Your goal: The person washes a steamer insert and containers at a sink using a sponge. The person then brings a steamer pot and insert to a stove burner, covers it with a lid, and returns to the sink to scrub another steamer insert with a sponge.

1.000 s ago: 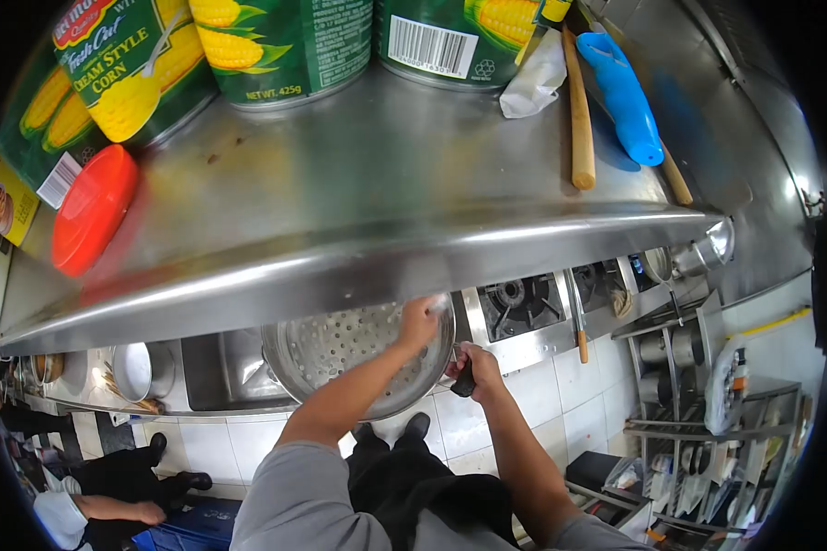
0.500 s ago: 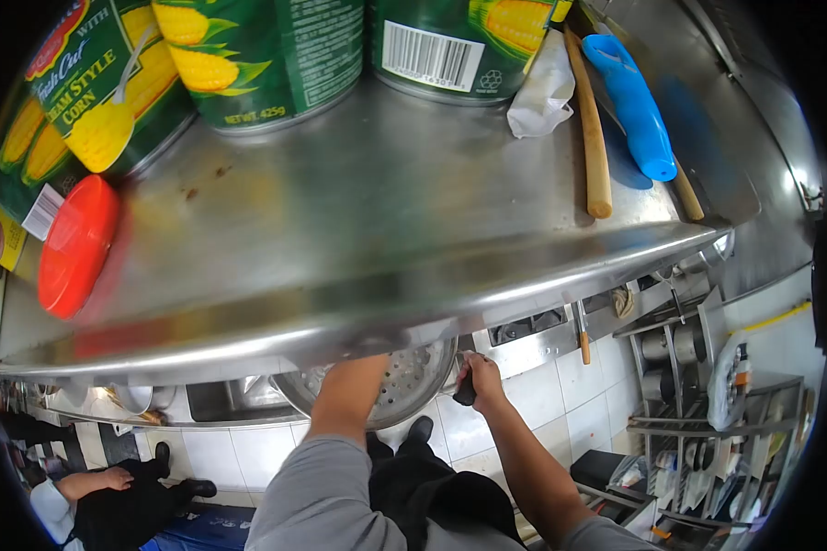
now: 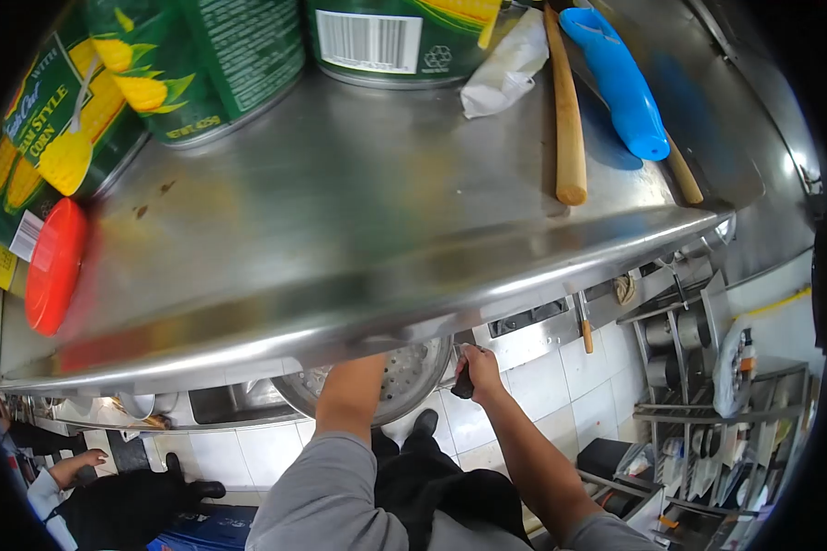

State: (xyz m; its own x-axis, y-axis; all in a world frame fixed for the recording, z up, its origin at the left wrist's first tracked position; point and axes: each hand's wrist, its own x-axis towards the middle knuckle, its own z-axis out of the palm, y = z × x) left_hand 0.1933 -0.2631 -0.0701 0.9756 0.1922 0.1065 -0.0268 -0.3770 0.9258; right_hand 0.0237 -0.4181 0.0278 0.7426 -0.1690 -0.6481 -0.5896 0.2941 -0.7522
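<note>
My right hand point(image 3: 483, 369) is closed around a dark handle point(image 3: 464, 382). What the handle belongs to is hidden under the shelf edge. Beside that hand is a round metal pan with holes in its bottom point(image 3: 402, 384). My left forearm point(image 3: 352, 390) reaches over this pan, and the hand itself is hidden behind the steel shelf's front edge point(image 3: 248, 354). Whether the left hand touches anything cannot be seen.
On the shelf stand green corn cans point(image 3: 202, 73), a red lid point(image 3: 55, 268), a wooden stick point(image 3: 568, 138) and a blue plastic handle point(image 3: 620, 87). A stove point(image 3: 528, 319) is to the right. Another person's hand point(image 3: 75, 466) shows at lower left, near a sink point(image 3: 216, 404).
The view has shifted slightly, so the shelf items sit further left and higher. My right hand keeps its grip on the dark handle. The other person's arm at lower left has moved.
</note>
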